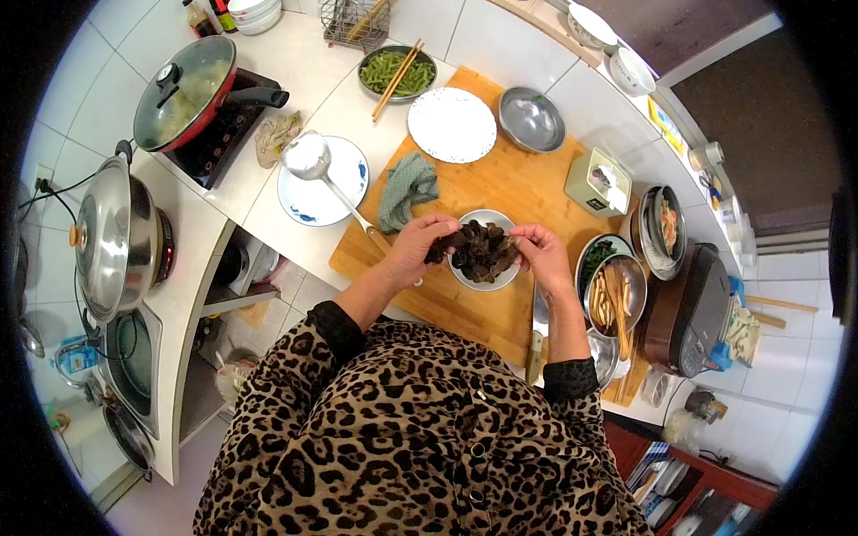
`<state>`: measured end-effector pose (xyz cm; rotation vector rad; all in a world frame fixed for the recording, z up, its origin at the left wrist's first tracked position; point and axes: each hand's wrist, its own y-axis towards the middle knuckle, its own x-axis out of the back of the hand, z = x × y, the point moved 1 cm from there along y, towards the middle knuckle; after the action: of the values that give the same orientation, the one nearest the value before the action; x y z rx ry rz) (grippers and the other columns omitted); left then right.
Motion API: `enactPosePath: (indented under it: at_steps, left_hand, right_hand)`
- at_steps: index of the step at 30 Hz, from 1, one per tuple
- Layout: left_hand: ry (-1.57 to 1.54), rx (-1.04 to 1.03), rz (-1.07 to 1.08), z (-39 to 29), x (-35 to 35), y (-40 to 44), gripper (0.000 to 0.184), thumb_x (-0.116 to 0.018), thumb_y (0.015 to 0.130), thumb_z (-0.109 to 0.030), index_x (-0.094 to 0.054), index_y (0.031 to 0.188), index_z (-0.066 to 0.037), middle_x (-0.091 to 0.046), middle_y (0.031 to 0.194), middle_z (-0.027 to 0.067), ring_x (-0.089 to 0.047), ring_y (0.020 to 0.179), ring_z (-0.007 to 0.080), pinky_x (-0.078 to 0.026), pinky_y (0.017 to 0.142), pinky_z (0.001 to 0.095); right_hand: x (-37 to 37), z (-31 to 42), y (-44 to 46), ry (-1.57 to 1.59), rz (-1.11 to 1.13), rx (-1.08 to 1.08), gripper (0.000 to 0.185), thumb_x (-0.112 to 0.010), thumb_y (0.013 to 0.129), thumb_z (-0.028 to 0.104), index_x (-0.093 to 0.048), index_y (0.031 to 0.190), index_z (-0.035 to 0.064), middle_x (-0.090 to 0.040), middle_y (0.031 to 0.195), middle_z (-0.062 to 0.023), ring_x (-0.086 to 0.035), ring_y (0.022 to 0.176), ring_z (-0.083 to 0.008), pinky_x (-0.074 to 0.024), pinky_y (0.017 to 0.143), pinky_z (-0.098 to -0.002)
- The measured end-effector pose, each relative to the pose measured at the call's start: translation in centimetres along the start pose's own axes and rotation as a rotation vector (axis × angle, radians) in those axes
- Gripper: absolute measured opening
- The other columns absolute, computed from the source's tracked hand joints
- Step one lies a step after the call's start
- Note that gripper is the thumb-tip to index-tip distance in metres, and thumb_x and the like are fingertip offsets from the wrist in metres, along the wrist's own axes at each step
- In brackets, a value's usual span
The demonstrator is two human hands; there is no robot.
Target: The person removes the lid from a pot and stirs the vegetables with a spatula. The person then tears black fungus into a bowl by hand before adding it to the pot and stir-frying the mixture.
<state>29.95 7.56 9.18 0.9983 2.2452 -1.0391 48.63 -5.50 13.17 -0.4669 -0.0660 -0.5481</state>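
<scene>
A white bowl stands on the wooden cutting board, heaped with dark wood ear mushrooms. At its left rim my left hand is closed, pinching a dark piece of wood ear between thumb and fingers. My right hand is at the right rim, its fingertips pinched on another piece of wood ear. Beyond my left hand lies a crumpled green cloth. A ladle rests across a white plate, its wooden handle reaching close to my left wrist. By my right forearm lies a knife.
At the left, a red lidded pan and a steel lidded pot stand on cookers. A bowl of green beans with chopsticks, a white plate and a metal bowl are behind. A rice cooker stands right.
</scene>
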Motion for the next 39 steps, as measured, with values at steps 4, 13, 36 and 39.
enactPosePath:
  at_steps: [4, 13, 36, 39]
  left_hand:
    - [0.135, 0.043, 0.085, 0.5, -1.6, 0.4, 0.022, -0.062, 0.086, -0.019, -0.061, 0.103, -0.006, -0.058, 0.086, 0.0013, -0.053, 0.063, 0.0082, -0.042, 0.051, 0.0208]
    - [0.316, 0.027, 0.213, 0.2, -4.6, -0.2, 0.027, -0.063, 0.085, -0.020, -0.059, 0.107, -0.005, -0.059, 0.088, 0.0002, -0.053, 0.064, 0.0068, -0.044, 0.055, 0.0200]
    - [0.299, 0.103, 0.058, -0.2, -1.9, -0.1, 0.014, -0.066, 0.083, -0.020, -0.058, 0.088, -0.009, -0.057, 0.076, 0.0019, -0.051, 0.057, 0.0087, -0.041, 0.045, 0.0222]
    - [0.249, 0.057, 0.016, -0.6, -1.0, 0.2, 0.013, -0.066, 0.083, -0.020, -0.058, 0.088, -0.009, -0.058, 0.075, 0.0007, -0.050, 0.053, 0.0080, -0.040, 0.044, 0.0220]
  right_hand:
    - [-0.7, 1.7, -0.6, 0.025, 0.008, 0.045, 0.010, -0.057, 0.085, 0.004, -0.062, 0.094, 0.0019, -0.060, 0.074, -0.0006, -0.052, 0.056, -0.0064, -0.0406, 0.050, -0.0194]
    - [-2.5, 0.6, -0.7, -0.105, -0.045, 0.202, 0.006, -0.058, 0.086, 0.005, -0.057, 0.090, 0.0003, -0.058, 0.070, -0.0014, -0.052, 0.054, -0.0071, -0.0413, 0.047, -0.0203]
    - [-0.7, -1.0, -1.4, 0.172, -0.113, 0.067, 0.010, -0.055, 0.087, 0.003, -0.058, 0.097, 0.0005, -0.062, 0.078, -0.0053, -0.056, 0.055, -0.0105, -0.0423, 0.047, -0.0213]
    - [-0.4, -2.3, -1.1, -0.214, 0.081, 0.145, 0.016, -0.055, 0.087, 0.002, -0.059, 0.102, -0.0009, -0.063, 0.082, -0.0057, -0.058, 0.061, -0.0104, -0.0462, 0.054, -0.0232]
